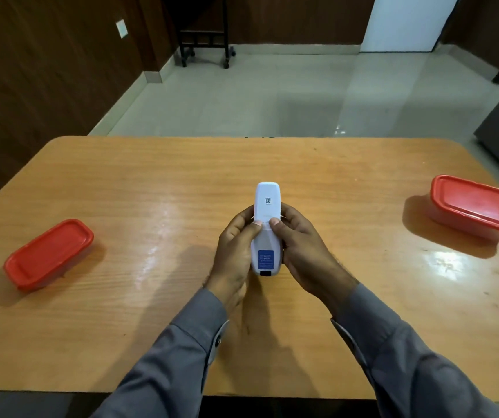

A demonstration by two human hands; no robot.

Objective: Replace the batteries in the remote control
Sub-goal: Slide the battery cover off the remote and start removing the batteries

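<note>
The remote control (pixel 266 227), back up, is gripped by left hand (pixel 235 251) and right hand (pixel 299 245). Thumbs press its battery cover (pixel 265 245), which looks closed; battery swapping remains.

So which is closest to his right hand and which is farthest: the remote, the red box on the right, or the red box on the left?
From the right hand, in the head view:
1. The white remote, held in that hand's grip at the table's middle.
2. The red box on the right, near the table's right edge.
3. The red box on the left, near the left edge, past the left hand.
</note>
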